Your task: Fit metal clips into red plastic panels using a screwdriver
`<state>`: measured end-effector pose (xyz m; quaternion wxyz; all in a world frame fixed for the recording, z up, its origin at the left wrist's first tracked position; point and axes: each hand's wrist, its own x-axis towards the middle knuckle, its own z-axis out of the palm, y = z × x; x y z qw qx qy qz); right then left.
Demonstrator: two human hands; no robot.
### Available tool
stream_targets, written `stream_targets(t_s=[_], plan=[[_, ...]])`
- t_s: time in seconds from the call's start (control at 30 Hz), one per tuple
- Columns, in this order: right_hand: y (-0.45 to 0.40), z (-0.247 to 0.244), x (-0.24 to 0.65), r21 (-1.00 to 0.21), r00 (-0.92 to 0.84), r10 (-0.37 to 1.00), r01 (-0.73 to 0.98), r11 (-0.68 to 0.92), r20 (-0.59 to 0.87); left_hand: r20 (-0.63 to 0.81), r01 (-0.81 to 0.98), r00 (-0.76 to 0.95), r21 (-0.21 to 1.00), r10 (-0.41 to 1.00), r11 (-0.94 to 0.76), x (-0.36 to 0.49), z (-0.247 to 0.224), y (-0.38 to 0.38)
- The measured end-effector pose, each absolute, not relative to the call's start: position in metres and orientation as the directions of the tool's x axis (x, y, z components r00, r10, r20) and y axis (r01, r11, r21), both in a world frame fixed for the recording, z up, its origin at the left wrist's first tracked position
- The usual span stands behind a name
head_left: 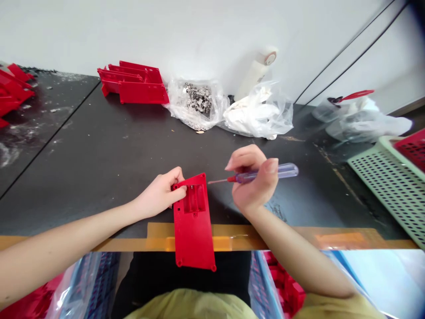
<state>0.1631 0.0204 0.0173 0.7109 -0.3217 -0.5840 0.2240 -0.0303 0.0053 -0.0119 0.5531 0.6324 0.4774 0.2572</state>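
My left hand (162, 192) grips the upper left edge of a red plastic housing (193, 239), with the thumb at its recessed battery compartment (194, 198). A small metal piece shows at the top of that compartment. The housing lies across the table's taped front edge, its lower end sticking out over my lap. In my right hand (254, 179) is a screwdriver (287, 170) with a clear purple handle. Its thin shaft points left, the tip close to the housing's upper right edge and seemingly apart from it.
Behind, a bag of small metal parts (198, 98) stands between stacked red housings (142, 84) and a plastic bag with white contents (255, 113). A white bottle (255, 73) leans at the wall. More red parts (15, 91) lie far left; a green basket (392, 177) stands right.
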Motion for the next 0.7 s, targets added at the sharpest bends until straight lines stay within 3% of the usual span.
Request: stream_targets(t_s=[0.2,0.47,0.7], plan=[[0.021,0.017,0.165,-0.706,0.359,0.642,0.076,0.704,0.678,-0.229,0.321,0.410,0.942,0.883,0.095,-0.030,-0.008,0.004],[0.015,0.010,0.164,-0.783,0.124,0.779,-0.027,0.622,0.615,-0.240,0.329,0.403,0.938,0.883,0.104,-0.028,-0.007,0.005],[0.016,0.003,0.163,-0.651,0.039,0.651,0.107,0.752,0.758,-0.234,0.338,0.408,0.937,0.883,0.092,-0.030,-0.008,0.004]])
